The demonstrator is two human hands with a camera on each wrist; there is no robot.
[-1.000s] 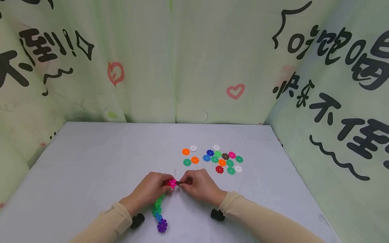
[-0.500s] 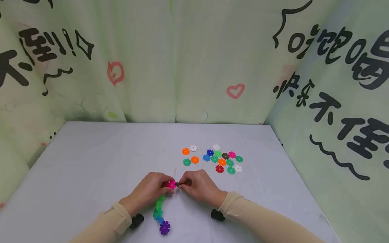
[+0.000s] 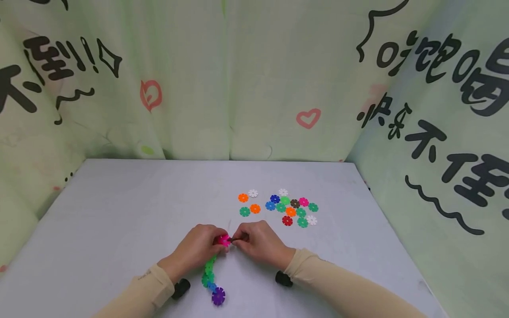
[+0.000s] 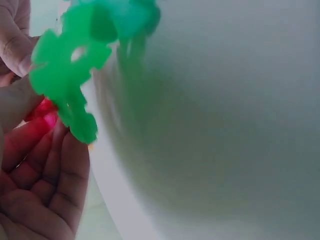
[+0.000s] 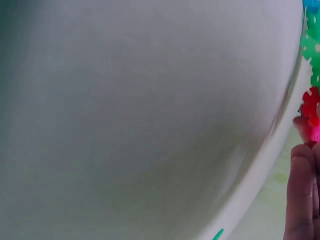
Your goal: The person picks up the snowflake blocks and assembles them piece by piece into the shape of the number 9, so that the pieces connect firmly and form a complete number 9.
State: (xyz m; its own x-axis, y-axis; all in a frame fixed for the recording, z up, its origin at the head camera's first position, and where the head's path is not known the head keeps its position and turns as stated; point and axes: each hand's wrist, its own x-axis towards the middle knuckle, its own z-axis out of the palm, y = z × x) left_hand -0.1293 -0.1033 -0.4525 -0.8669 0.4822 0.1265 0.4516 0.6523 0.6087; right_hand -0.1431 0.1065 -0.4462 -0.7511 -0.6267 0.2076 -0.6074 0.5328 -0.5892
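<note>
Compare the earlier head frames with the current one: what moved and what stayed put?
The loose purple end of the snowflake-piece chain swung a little to the right on the table. Both hands stayed together at the chain's pink piece: the left hand holding it, the right hand pinching a small dark piece against it. The pile of loose pieces did not move.

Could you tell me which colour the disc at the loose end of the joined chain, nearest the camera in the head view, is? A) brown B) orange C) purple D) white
C: the chain trails toward the camera from the left hand and ends in a purple disc on the table.
</note>
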